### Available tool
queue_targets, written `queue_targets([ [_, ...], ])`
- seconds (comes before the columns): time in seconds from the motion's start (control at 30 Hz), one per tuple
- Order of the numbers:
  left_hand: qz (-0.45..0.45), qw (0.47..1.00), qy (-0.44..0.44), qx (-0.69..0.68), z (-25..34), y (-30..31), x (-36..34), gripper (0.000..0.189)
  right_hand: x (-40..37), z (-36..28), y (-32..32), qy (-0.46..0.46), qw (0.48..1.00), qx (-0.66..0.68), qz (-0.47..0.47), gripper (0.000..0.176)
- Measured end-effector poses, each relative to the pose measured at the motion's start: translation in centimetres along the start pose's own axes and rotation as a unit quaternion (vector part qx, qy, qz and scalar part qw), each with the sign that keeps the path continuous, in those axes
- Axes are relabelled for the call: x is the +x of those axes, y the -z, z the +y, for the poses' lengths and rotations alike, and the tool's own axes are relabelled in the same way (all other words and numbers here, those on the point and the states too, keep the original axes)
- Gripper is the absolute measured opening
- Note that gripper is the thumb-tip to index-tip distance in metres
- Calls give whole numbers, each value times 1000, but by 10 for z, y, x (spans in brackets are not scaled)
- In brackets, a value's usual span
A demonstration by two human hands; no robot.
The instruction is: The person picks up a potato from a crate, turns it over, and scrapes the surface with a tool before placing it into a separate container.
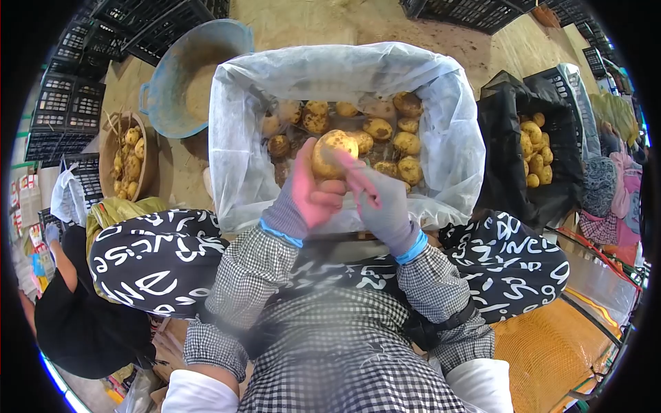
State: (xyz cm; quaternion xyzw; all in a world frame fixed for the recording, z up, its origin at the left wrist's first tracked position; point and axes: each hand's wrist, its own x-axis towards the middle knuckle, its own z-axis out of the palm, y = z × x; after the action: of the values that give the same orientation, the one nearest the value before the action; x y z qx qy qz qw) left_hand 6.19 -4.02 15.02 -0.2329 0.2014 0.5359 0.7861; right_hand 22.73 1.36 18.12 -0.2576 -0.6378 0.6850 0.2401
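Observation:
A yellow potato with brown patches (333, 153) is held up over a crate lined with white cloth (289, 70). My left hand (313, 189), in a grey and pink glove, is wrapped round the potato's left side and underside. My right hand (379, 199), gloved alike, has its fingers at the potato's lower right side; they are slightly blurred, and one fingertip lies against its surface. More soil-marked potatoes (406, 143) are spread over the bottom of the lined crate, beyond and beside both hands.
A blue basin (160, 103) stands at the upper left, above a brown bowl of potatoes (109, 158). On the right is a black-lined crate (497, 138) with potatoes. Black crates (69, 103) are stacked at the far left. Another person in dark clothing (82, 310) is at the lower left.

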Motion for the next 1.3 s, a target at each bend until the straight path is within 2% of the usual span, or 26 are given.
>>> queue_targets([
  [0.03, 17, 999, -3, 33, 1, 3, -1, 53, -2, -3, -1, -18, 999, -33, -29, 50],
  [0.1, 25, 999, -9, 26, -1, 2, -2, 51, -5, 0, -5, -9, 1000, -21, -21, 46],
  [0.17, 19, 999, -16, 24, -3, -5, -2, 49, -3, 10, -6, 38, 998, 15, 57, 40],
  [0.23, -6, 999, -21, 27, -3, -11, 1, 49, 3, 14, 0, 66, 985, -56, 146, 37],
  [0.33, -2, 1000, 8, 0, -1, -20, -1, 46, 2, 18, 5, 86, 976, -98, 174, 35],
  [0.43, -28, 997, 15, -77, -4, -8, 1, 46, -4, 19, 4, 105, 977, -143, 115, 37],
  [0.47, -5, 997, 4, -71, -4, -5, 2, 46, -4, 24, 2, 109, 977, -141, 114, 36],
  [0.53, 38, 997, -15, -58, -6, -6, 3, 47, -4, 23, -1, 92, 982, -126, 105, 37],
  [0.57, 12, 998, -1, -68, -6, -7, 3, 48, -5, 19, -2, 70, 987, -110, 98, 39],
  [0.63, -38, 995, 27, -87, -5, -12, 1, 49, -6, 12, -8, 32, 997, 43, 55, 44],
  [0.67, -53, 994, 30, -90, -5, -8, 0, 51, -6, 9, -11, 16, 983, 180, 18, 45],
  [0.73, -81, 991, 36, -96, -5, 2, -1, 54, -7, 8, -14, 11, 952, 307, -8, 48],
  [0.77, -92, 991, 25, -92, -5, 6, 1, 56, -7, 10, -14, 22, 953, 301, 3, 50],
  [0.83, -112, 990, 5, -83, -6, 5, 2, 60, -5, 17, -8, 36, 980, 174, 90, 45],
  [0.87, -109, 993, -15, -39, -6, 4, 1, 59, -2, 24, 5, 37, 985, 48, 163, 40],
  [0.9, -107, 994, -36, 5, -5, 0, -2, 59, 0, 25, 9, 28, 980, 0, 196, 38],
  [0.93, -104, 992, -56, 49, -5, -5, -5, 59, 3, 24, 13, 16, 972, -48, 228, 37],
  [0.97, -69, 972, -142, 172, -8, -10, -7, 56, 6, 22, 15, -4, 974, -18, 225, 39],
  [1.0, -36, 929, -224, 291, -15, -16, -8, 55, 9, 18, 18, -23, 974, 11, 223, 41],
  [1.03, -1, 865, -301, 402, -20, -20, -9, 56, 7, 15, 22, -48, 984, 46, 168, 53],
  [1.13, -33, 800, -351, 486, -25, -19, -6, 69, 10, 2, 16, -28, 984, 112, 135, 46],
  [1.17, -34, 821, -353, 447, -26, -18, -3, 76, 11, 2, 14, -17, 982, 128, 140, 43],
  [1.3, -48, 795, -343, 498, -21, -17, -6, 75, 11, 4, 26, -45, 985, 78, 144, 33],
])
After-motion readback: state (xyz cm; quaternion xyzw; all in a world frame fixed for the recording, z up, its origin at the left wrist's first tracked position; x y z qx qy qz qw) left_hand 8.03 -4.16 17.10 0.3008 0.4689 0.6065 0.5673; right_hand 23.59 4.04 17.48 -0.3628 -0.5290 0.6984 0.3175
